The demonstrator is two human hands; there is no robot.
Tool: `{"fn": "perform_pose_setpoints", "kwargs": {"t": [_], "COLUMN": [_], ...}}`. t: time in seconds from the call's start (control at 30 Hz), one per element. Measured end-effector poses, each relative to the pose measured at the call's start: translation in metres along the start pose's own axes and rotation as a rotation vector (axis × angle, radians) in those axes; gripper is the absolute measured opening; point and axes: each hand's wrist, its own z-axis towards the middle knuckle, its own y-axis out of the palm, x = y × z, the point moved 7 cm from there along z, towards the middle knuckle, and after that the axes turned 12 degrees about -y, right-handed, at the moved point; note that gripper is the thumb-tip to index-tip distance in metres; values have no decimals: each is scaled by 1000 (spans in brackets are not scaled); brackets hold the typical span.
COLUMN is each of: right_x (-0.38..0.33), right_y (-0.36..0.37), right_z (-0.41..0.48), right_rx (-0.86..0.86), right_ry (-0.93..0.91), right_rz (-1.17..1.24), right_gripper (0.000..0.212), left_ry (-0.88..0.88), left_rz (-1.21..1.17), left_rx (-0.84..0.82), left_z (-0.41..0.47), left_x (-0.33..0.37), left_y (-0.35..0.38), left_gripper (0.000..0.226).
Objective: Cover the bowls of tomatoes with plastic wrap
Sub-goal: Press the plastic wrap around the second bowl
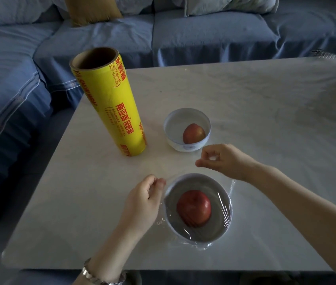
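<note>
- A white ceramic bowl [210,233] holding one red tomato [193,208] sits at the near edge of a pale marble-look table [265,124]. Clear plastic wrap [231,186] is stretched over its mouth and creased down its right side.
- The left hand [144,200] is just beside the bowl's left rim, thumb and curled fingers pinching the clear plastic wrap at its edge.
- The right hand [218,159] hovers beyond the bowl's far rim, fingertips closed on a whitish wisp of the same wrap.
- A second white bowl [170,124], uncovered, stands further back with a smaller red tomato [193,133] against its right wall. The right hand lies between the two bowls.
- A tall yellow roll of cling film with red lettering [109,103] stands upright to the left of the far bowl, apart from it, its cardboard core open at the top.
- A blue fabric sofa [204,33] wraps around the table's far and left sides, with a mustard cushion [93,9] cut off by the top edge.
- A metal bracelet [99,274] on the left wrist is partly out of frame. The wrap's far edge is too transparent to trace, and a small object at the table's far right corner [325,54] is too blurred to identify.
</note>
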Motion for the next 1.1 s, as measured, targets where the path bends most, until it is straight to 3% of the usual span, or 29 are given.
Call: {"fn": "perform_pose_setpoints", "kwargs": {"t": [0.07,0.33,0.5,0.73,0.93,1.1], "right_x": [-2,-12,-15,-5,4,26], "right_y": [5,15,20,18,19,28], "right_z": [-2,-2,0,0,0,4], "right_rx": [-4,220,413,427,402,259], "right_ry": [-50,-134,-168,-61,40,192], "right_rz": [-73,-330,-407,-277,-180,-20], "right_gripper": [29,27,34,30,32,33], "left_ry": [28,104,130,56,-209,-629], "left_rz": [10,33,22,-54,-191,-487], "left_rx": [74,277,287,211,96,1], "left_z": [-2,-9,-9,12,27,15], "left_x": [4,13,11,-11,-36,-51], "left_y": [0,0,-2,-5,1,19], "left_gripper": [37,46,40,41,42,37]}}
